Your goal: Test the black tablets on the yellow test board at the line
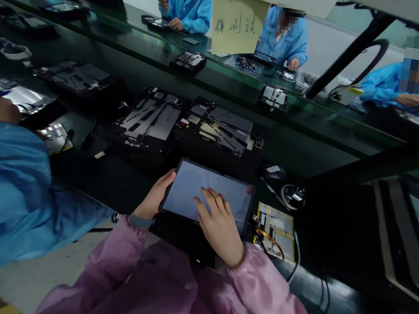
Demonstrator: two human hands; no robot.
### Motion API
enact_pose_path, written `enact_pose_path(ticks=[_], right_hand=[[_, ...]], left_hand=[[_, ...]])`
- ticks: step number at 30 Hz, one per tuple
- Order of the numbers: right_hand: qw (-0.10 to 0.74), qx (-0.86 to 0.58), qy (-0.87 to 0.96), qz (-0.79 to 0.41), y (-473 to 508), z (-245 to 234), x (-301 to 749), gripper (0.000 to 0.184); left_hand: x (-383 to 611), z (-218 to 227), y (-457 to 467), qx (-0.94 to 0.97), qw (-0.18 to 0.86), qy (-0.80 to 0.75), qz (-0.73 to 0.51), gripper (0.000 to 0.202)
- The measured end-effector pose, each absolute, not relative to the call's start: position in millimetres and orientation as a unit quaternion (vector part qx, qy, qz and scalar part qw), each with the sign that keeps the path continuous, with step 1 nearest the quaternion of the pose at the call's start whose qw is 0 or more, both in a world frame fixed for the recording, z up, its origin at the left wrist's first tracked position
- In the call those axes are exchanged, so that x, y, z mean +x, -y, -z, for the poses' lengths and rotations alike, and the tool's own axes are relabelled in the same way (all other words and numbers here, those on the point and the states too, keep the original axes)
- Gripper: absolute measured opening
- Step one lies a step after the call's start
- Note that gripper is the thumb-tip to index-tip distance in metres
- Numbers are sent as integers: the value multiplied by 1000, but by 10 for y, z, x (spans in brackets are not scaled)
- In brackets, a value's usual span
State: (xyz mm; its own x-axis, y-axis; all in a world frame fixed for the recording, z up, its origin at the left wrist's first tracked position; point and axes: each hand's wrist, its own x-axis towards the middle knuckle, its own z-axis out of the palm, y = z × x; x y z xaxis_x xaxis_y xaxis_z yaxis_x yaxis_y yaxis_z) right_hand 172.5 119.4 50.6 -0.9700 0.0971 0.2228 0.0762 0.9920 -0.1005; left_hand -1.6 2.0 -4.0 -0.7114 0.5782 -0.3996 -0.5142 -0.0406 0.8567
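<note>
A tablet [220,190] with a lit pale-grey screen lies tilted at the near edge of the dark green bench. My left hand [155,196] grips its left edge, thumb on the bezel. My right hand [218,225] rests flat on the screen's lower right part, fingers spread and pointing up-left. Both my sleeves are pink.
Two opened tablet bodies [147,123] [220,127] lie just behind the tablet. An exposed board with battery and orange flex [275,231] sits to the right, a cable coil [293,194] behind it. A co-worker's blue sleeve [2,182] fills the left. Several people in blue work across the bench.
</note>
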Motion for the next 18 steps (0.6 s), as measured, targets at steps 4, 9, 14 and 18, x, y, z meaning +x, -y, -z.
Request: enact_pose_path(ticks=[4, 9, 14, 18], right_hand=[[117, -97, 987, -50, -1436, -439, 2107, 38], [197, -157, 959, -131, -1700, -380, 2424, 32], [290, -223, 915, -170, -1731, -407, 2505, 28], [287, -230, 915, -167, -1650, -395, 2483, 29]], left_hand=[[-19, 28, -2, 34, 353, -617, -702, 51], [24, -11, -11, 20, 350, -600, -719, 49], [38, 4, -20, 23, 353, -597, -720, 54], [7, 74, 8, 14, 347, -617, -707, 58]])
